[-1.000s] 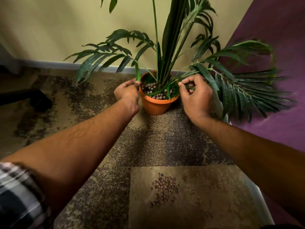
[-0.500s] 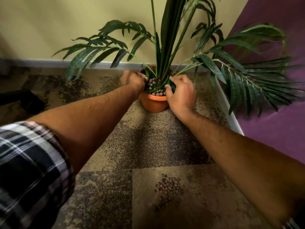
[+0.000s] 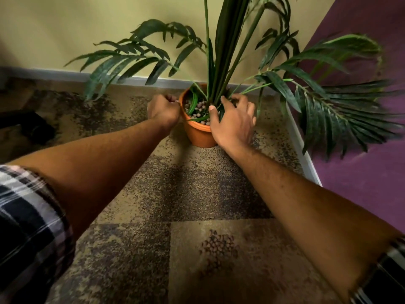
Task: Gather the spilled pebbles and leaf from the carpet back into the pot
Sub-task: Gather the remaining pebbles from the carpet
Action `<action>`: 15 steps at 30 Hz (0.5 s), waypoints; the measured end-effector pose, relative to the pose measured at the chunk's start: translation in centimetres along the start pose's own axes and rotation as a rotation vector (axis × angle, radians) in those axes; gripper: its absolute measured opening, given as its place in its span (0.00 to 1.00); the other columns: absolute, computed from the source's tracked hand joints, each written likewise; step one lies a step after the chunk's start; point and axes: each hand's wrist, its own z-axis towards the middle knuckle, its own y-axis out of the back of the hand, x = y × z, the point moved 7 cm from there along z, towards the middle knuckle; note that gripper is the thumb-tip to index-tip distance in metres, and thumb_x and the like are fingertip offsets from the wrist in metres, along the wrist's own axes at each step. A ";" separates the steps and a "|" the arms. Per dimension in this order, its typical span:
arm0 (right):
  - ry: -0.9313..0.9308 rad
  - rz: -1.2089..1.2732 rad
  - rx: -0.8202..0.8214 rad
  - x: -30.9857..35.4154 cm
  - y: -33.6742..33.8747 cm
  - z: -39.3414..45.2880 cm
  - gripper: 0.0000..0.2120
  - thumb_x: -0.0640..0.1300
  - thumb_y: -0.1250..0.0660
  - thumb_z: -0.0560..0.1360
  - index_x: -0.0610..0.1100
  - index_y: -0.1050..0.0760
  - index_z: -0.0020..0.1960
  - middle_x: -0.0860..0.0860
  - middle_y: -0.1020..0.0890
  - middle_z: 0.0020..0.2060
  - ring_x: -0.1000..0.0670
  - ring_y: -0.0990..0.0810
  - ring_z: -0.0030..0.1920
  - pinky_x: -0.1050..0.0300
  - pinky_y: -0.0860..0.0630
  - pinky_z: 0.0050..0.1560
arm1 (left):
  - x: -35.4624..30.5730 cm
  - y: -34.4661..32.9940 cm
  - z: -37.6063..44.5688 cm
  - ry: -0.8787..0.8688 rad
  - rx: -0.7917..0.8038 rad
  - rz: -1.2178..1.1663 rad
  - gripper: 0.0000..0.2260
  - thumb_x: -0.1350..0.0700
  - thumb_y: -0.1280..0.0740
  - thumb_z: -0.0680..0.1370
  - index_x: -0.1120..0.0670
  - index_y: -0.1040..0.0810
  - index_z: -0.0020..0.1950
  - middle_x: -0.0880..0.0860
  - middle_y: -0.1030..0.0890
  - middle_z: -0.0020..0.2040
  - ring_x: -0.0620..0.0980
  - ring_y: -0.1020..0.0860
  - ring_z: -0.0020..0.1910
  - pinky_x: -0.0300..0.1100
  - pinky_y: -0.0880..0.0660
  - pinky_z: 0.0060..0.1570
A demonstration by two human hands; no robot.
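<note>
An orange pot [image 3: 198,134] with a tall palm plant stands on the carpet near the corner of the walls. Brown pebbles [image 3: 200,106] fill its top, and a loose green leaf [image 3: 193,103] lies curled inside along the left rim. My left hand [image 3: 163,110] grips the pot's left rim with curled fingers. My right hand [image 3: 233,120] rests over the right rim, fingers spread and reaching into the pot beside the stems. A small heap of spilled pebbles [image 3: 217,249] lies on the carpet close to me.
A yellow wall with a grey skirting board [image 3: 65,72] runs behind the pot. A purple wall [image 3: 361,172] with a white skirting board stands to the right. Long palm fronds [image 3: 341,106] spread out right and left. A dark object [image 3: 32,126] lies on the carpet at far left.
My right hand has opened from a pinch and now lies spread on the pot's right rim. The leaf now lies inside the pot. My left hand stays on the left rim.
</note>
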 end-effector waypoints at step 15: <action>0.242 0.124 0.136 -11.0 -1.7 -5.3 0.06 0.43 0.38 0.78 0.48 0.23 0.51 0.50 0.20 0.48 0.48 0.21 0.45 0.53 0.26 0.42 | 9.9 -1.4 -10.8 -0.162 0.108 0.362 0.11 0.55 0.37 0.81 0.56 0.26 0.62 0.57 0.24 0.59 0.56 0.26 0.60 0.49 0.30 0.63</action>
